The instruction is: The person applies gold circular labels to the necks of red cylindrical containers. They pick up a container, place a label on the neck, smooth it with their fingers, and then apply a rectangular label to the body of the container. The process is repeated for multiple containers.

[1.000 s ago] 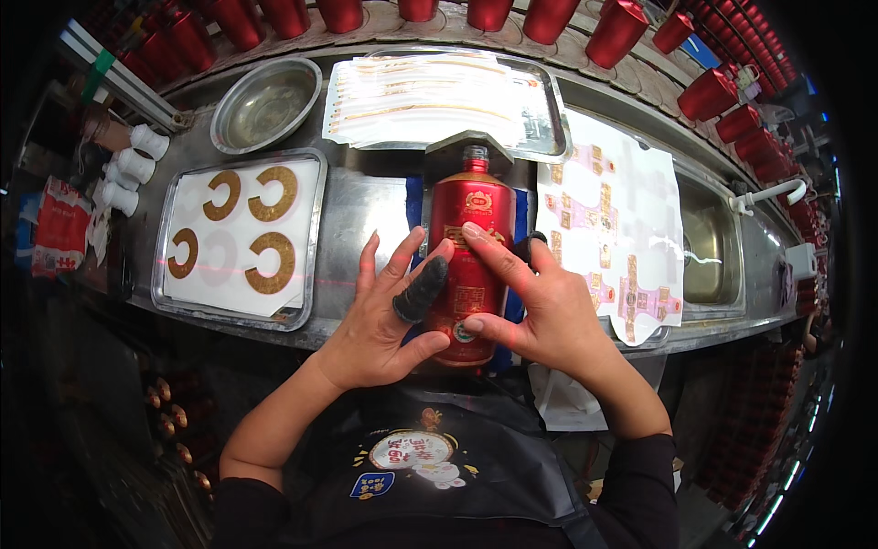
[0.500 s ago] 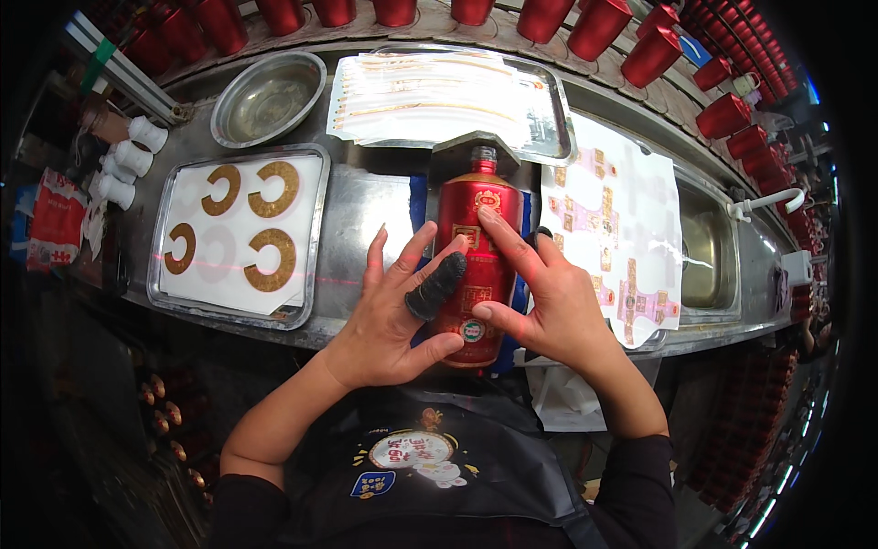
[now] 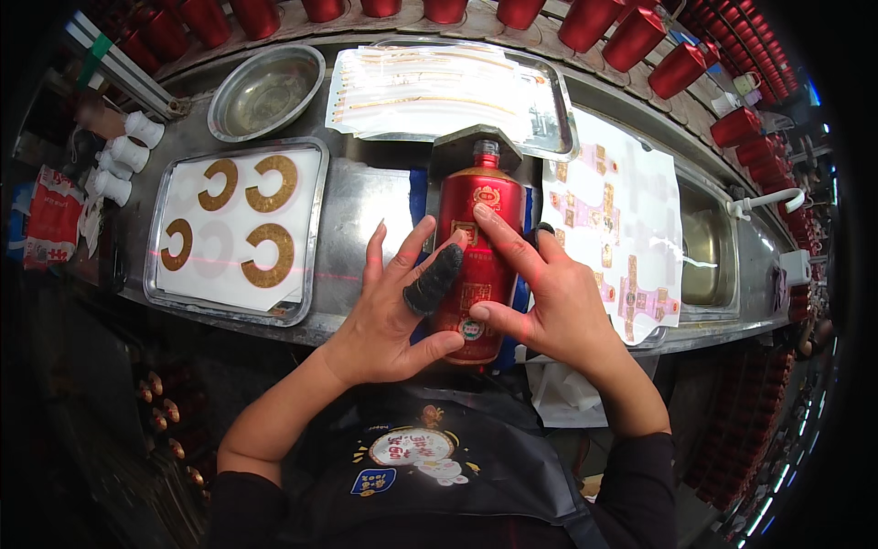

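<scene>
A red bottle (image 3: 482, 206) with gold ornament lies on its side on the steel bench, neck pointing away from me into a grey metal holder (image 3: 473, 142). My left hand (image 3: 389, 311) grips its lower left side; the index finger wears a black fingertip cover pressed on the bottle's front. My right hand (image 3: 549, 297) holds the right side, its index finger flat on the label in the middle and its thumb near the base.
A steel tray (image 3: 311, 247) with gold C-shaped stickers on white paper sits left. A steel bowl (image 3: 265, 87) and a tray of label sheets (image 3: 439, 78) lie behind. A sheet of small labels (image 3: 613, 229) lies right, beside a sink (image 3: 709, 247). Red bottles (image 3: 631, 37) line the back.
My right index finger has slid up along the bottle's label. Both hands stay on the bottle, which has not moved.
</scene>
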Available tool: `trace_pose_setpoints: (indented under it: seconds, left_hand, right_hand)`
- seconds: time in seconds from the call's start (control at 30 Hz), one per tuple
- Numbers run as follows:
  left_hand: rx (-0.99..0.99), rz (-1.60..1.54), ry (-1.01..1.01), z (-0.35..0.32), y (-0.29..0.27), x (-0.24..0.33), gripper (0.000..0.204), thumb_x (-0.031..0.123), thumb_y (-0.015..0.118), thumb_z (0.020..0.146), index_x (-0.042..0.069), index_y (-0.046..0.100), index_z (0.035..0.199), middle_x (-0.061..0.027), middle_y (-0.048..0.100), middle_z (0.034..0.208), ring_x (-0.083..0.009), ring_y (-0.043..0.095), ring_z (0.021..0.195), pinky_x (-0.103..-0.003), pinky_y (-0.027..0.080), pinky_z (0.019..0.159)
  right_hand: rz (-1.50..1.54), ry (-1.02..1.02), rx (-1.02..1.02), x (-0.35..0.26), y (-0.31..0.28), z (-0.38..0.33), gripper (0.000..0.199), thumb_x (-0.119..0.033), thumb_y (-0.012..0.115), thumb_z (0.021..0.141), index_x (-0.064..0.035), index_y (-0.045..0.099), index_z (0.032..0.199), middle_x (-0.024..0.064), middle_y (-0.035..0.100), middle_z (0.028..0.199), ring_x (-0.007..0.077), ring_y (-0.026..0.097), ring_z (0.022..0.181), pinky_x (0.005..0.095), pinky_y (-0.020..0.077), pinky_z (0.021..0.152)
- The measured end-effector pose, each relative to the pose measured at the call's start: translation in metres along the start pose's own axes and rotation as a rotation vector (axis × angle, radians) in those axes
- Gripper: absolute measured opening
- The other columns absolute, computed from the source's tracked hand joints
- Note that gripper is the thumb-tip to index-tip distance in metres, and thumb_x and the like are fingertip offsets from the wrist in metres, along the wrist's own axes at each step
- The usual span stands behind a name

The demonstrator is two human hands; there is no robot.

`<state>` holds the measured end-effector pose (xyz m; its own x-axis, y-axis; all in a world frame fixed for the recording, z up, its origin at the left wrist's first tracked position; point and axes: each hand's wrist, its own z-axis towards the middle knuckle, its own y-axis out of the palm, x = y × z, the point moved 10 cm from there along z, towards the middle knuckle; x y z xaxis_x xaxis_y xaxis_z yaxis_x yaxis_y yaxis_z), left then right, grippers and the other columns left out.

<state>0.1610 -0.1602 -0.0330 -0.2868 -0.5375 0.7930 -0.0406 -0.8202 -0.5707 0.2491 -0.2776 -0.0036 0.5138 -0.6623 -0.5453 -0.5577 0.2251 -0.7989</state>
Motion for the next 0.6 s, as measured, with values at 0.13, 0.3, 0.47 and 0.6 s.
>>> trace_pose_setpoints:
  seconds: [0.13,0.3,0.47,0.6]
  left_hand:
    - [-0.002,0.003,0.011,0.001,-0.001,-0.001,0.087,0.052,0.064,0.092,0.016,0.027,0.162,-0.0121,0.034,0.164,-0.0372,0.017,0.156,-0.067,0.0,0.119]
    - [0.057,-0.135,0.028,-0.002,-0.008,0.002,0.113,0.056,0.079,0.079,0.012,0.018,0.163,-0.0215,0.026,0.166,-0.0391,0.017,0.156,-0.066,0.003,0.12]
    - [0.083,-0.103,0.038,-0.009,0.004,-0.002,0.126,0.037,0.092,0.067,0.011,0.015,0.163,-0.0255,0.024,0.165,-0.0405,0.029,0.152,-0.065,0.013,0.119]
    - [0.106,-0.038,0.045,-0.005,0.0,0.005,0.127,0.032,0.092,0.067,0.01,0.011,0.163,-0.0257,0.027,0.164,-0.0403,0.037,0.148,-0.065,0.018,0.118]
  right_hand:
    - [0.01,0.014,-0.01,0.001,0.001,0.0,0.093,-0.043,0.083,0.077,-0.0289,0.04,0.158,0.0173,0.054,0.085,0.0365,0.06,0.073,0.0437,0.0499,0.068]
    - [0.029,0.019,-0.008,0.003,0.003,-0.001,0.098,-0.044,0.083,0.077,-0.0269,0.034,0.16,0.0174,0.056,0.088,0.0364,0.062,0.077,0.0431,0.0505,0.072]
    - [0.12,-0.035,0.059,0.009,0.004,-0.005,0.1,-0.047,0.08,0.081,-0.0297,0.025,0.163,0.0169,0.054,0.088,0.0366,0.062,0.076,0.044,0.0508,0.069]
    - [0.164,-0.083,0.081,0.017,0.011,-0.005,0.102,-0.048,0.079,0.082,-0.0259,0.021,0.164,0.0184,0.056,0.091,0.0384,0.063,0.078,0.0448,0.0509,0.071]
